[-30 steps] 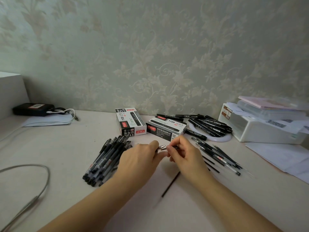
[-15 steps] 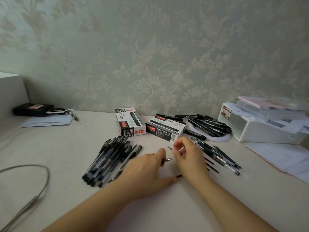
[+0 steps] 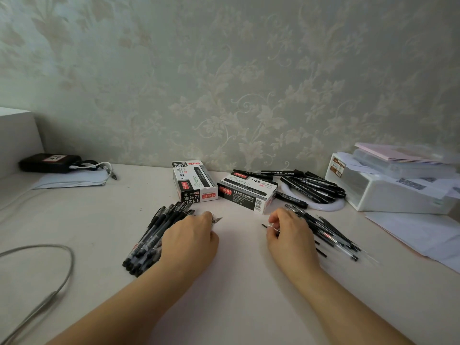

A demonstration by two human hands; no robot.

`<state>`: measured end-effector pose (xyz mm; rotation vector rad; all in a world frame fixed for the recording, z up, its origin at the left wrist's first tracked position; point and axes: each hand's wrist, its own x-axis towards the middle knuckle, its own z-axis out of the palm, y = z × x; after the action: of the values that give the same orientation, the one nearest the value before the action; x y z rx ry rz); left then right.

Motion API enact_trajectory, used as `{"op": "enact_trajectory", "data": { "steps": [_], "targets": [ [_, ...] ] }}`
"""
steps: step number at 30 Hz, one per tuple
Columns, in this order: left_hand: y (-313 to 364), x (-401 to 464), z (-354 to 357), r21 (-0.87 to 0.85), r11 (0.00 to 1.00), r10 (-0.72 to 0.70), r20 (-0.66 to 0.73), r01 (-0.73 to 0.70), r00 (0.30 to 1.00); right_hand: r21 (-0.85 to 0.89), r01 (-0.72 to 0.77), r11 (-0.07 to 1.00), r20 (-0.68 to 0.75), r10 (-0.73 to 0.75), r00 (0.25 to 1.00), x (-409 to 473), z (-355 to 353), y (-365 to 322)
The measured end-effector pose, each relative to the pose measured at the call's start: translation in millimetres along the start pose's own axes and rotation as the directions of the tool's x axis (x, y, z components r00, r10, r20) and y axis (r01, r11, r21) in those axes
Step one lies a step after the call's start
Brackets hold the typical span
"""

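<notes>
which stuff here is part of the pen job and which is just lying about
In the job: left hand gripping a metal-tipped black gel pen; right hand pinching a thin black refill; pile of black gel pens; pile of thin refills.
Lying about: black-and-white marker boxes; black markers on a white ring; white plastic box; black power bank; grey cable.

Pale grey-green wallpaper [image 3: 224, 70] with a cream leaf-and-scroll pattern rises behind an off-white counter [image 3: 236, 302], a plain white block [image 3: 17, 140] stands at the far left, and the light is soft and dim.
</notes>
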<state>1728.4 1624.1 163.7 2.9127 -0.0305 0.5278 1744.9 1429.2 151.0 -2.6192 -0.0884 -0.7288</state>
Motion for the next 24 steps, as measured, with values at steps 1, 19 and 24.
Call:
{"op": "enact_trajectory", "data": {
  "steps": [1,19,24],
  "targets": [
    [-1,0,-1,-0.009,1.0,-0.017,0.003,0.017,1.0,-0.049,-0.027,0.998,-0.007,0.026,1.0,0,0,0],
    [18,-3,-10,-0.342,0.847,0.417,-0.047,-0.407,0.908,0.74,-0.169,0.651,0.36,-0.171,0.917,2,-8,-13],
    [20,-3,-12,-0.357,0.873,0.362,0.021,-0.331,0.932,0.737,-0.223,0.638,0.387,-0.128,0.913,4,-7,-11]
  ]
}}
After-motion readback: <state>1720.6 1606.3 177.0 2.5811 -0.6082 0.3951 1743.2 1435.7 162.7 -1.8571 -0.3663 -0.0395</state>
